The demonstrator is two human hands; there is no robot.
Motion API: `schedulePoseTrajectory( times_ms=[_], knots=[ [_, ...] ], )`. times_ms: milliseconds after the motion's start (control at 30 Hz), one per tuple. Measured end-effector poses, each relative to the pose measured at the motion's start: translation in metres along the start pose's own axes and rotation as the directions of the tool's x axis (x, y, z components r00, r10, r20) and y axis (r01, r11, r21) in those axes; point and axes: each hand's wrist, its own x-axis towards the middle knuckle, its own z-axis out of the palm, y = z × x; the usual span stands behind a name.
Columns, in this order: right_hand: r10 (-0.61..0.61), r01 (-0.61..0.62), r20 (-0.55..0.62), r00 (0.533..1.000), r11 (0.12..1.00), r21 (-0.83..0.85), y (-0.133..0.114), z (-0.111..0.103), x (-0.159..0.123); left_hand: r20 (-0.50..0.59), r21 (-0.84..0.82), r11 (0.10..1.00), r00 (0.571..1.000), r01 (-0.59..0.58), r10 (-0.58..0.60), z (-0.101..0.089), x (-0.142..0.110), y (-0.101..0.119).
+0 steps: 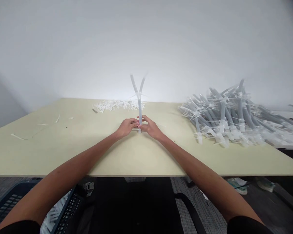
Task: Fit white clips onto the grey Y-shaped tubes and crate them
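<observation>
A translucent Y-shaped plastic tube stands upright on the pale yellow tabletop, its two branches forking upward and small white ties sticking out at the fork. My left hand and my right hand meet around its lower stem, with the fingers of both closed on it from either side. The base of the tube is partly hidden by my fingers.
A large heap of similar grey-white tube assemblies lies on the right of the table. Small white plastic pieces lie in a strip at the back edge. Thin white scraps lie at the left. A dark plastic crate sits on the floor below.
</observation>
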Motion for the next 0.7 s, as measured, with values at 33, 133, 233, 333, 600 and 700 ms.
schedulePoseTrajectory(
  times_ms=[33,133,233,333,600,700],
  knots=[
    [-0.005,0.005,-0.002,1.0,1.0,-0.009,0.0,0.0,0.0,-0.011,0.012,1.0,1.0,0.001,-0.001,0.001,0.0,0.0],
    [-0.007,0.007,-0.017,1.0,0.999,-0.035,0.001,0.0,0.0,-0.047,0.013,0.999,0.998,0.029,-0.029,0.002,-0.001,-0.001],
    [0.015,-0.017,-0.045,0.999,0.999,-0.038,0.002,0.001,0.0,-0.079,-0.04,0.996,0.993,0.085,-0.088,0.003,-0.001,-0.002],
    [0.032,-0.033,-0.069,0.997,0.999,-0.02,0.004,0.001,0.001,-0.093,-0.104,0.987,0.987,0.125,-0.135,0.003,-0.001,-0.003],
    [0.058,-0.065,-0.139,0.989,0.997,-0.049,0.004,0.006,0.005,-0.177,0.236,0.969,0.984,0.072,-0.03,0.001,-0.005,0.006],
    [0.051,-0.061,-0.142,0.989,0.996,-0.066,0.002,0.008,0.005,-0.156,0.352,0.936,0.986,0.001,0.057,0.0,-0.009,0.013]
  ],
)
